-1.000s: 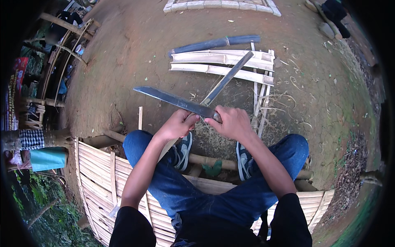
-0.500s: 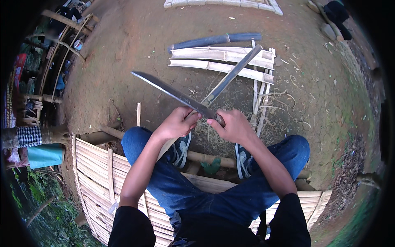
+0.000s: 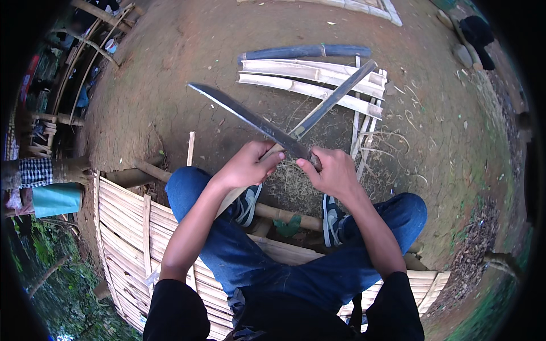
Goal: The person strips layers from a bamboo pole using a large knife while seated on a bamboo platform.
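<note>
The two hands are just apart, each clamped on something. The left hand grips a long bamboo strip, its far part smooth and dark-skinned, its near part pale and stripped, running back beneath the left forearm. The right hand closes round the mostly hidden handle of a broad knife, whose long, flat, dark metal blade has a bright edge and crosses the strip just beyond the left hand. Both lie over the ground, beyond the front edge of the slatted bamboo platform.

Farther out on this bare brown earth, pale trough-shaped split bamboo lengths lie near a rounded dark bamboo piece. Thin curled shavings are scattered to their right, and finer fibrous scraps carpet the soil between the shoes.
</note>
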A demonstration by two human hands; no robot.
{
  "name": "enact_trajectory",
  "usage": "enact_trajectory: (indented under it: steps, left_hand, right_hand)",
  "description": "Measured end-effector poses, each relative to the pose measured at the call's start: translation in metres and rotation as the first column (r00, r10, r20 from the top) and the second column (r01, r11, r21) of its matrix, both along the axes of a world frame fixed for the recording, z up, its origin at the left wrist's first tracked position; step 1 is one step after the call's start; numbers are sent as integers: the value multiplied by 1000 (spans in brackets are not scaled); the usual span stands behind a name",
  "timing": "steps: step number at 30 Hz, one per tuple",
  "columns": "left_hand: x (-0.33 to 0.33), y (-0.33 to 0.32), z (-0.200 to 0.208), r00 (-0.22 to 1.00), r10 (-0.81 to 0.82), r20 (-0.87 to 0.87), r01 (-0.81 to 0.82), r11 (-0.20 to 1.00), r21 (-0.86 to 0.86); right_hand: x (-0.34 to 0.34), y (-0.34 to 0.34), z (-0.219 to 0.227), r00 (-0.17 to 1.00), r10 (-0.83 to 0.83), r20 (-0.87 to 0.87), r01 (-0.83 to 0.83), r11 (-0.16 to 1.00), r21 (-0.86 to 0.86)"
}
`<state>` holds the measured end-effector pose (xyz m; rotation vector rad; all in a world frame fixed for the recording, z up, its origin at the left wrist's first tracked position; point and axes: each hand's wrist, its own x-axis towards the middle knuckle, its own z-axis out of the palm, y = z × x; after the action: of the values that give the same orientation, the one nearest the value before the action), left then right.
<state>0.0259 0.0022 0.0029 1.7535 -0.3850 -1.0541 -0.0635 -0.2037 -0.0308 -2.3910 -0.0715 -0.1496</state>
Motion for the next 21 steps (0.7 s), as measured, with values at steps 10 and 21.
enact_trajectory:
  steps: [10, 21]
  left_hand:
    - [0, -2, 5, 1000, 14, 18, -14, 1000, 0]
    - [4, -1, 4, 999, 43, -19, -43, 998, -35]
  right_hand:
    - [4, 2, -6, 999, -29, 25, 28, 997, 69]
    - [4, 3, 1, 999, -36, 30, 35, 998, 52]
